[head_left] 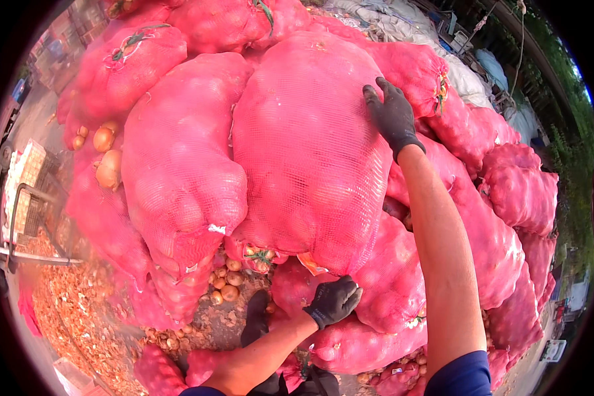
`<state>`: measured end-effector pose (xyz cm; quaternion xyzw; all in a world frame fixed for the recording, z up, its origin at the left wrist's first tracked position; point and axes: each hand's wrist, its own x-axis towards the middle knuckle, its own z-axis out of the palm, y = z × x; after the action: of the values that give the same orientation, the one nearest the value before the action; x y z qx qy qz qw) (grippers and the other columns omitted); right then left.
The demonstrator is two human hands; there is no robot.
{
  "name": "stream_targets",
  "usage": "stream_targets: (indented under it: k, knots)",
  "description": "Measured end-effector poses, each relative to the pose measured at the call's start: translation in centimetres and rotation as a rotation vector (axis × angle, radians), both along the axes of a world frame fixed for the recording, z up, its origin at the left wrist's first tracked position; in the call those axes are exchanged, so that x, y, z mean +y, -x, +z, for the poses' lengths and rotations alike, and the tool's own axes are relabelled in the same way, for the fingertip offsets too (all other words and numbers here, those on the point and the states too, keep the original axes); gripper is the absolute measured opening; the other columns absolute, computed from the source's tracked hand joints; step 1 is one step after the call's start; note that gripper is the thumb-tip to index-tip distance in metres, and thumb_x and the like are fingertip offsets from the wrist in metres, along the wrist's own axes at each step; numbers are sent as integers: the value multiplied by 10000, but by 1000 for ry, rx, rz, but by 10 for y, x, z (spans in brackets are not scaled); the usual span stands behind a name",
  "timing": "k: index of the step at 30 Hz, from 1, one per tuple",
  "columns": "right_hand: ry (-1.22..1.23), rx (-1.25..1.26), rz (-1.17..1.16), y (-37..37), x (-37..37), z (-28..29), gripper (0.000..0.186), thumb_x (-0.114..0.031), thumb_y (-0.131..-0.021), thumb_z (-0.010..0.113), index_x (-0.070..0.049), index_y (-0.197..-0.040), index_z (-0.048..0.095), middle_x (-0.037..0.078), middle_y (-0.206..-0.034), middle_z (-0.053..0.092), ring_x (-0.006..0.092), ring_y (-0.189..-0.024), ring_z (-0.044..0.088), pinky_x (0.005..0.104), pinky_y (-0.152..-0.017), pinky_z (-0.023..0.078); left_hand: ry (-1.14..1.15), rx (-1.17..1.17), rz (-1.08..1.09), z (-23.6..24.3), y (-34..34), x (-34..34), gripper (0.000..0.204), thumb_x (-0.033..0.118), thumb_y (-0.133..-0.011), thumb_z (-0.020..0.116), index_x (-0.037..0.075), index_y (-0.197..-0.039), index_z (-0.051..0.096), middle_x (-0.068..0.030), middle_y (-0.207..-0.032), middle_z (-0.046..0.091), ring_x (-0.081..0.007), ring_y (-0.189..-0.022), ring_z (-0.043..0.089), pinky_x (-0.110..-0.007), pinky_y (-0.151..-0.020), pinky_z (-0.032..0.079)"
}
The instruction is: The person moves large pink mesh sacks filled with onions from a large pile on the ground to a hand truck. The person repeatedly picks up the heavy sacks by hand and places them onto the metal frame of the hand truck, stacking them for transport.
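Observation:
A big pink mesh sack of onions [307, 132] lies on top of the pile, right in front of me. My left hand [335, 301], in a dark glove, has its fingers curled closed on the mesh at the near lower corner of this sack, beside a small orange-and-white tag [312, 264]. Higher up, my right hand [392, 115], gloved as well, rests open with fingers apart against the sack's upper right side. To the left another full onion sack [181, 145] leans alongside, touching it.
More pink onion sacks [475, 224] are stacked behind and to the right. Loose onions [230, 292] and dry skins [79, 303] litter the ground by my feet. At far left stands a metal-framed cart [43, 257] near a pale crate [30, 178]. Whitish sacks [465, 79] lie at the back right.

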<state>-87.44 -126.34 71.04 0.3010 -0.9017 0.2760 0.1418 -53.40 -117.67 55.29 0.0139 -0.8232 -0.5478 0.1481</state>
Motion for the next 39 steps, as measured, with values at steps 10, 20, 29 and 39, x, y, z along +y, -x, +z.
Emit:
stream_targets:
  k: [10,20,29,39]
  knots:
    - [-294,-38,-76,76,-78,2,588,-547,-890,479,-136,-1304,555,109,-1386,490,295,-1285,446,490,-1028,373,-35,-107,-179,16,8,-33,220,250,-907,566,74,-779,532,-125,-764,532,-344,-696,581,-439,-575,457]
    - [-213,-87,-45,114,-87,-12,578,-541,-919,394,-130,-1284,570,169,-1309,546,330,-1215,516,458,-1003,400,-59,-55,-99,4,19,-12,217,217,-887,590,77,-745,505,-114,-719,503,-337,-648,550,-430,-530,429]
    - [-287,-68,-57,121,-79,-16,584,-485,-942,294,-89,-1265,575,222,-1259,565,369,-1187,530,457,-1009,394,-139,67,61,-3,17,1,266,151,-859,621,80,-671,446,-116,-649,432,-332,-544,489,-421,-477,372]
    - [-312,30,-41,100,-38,-25,553,-463,-951,328,-66,-1227,596,219,-1223,588,375,-1163,541,421,-1005,395,-161,115,86,-35,-23,11,289,131,-825,660,90,-652,431,-100,-635,426,-314,-511,474,-412,-461,380]
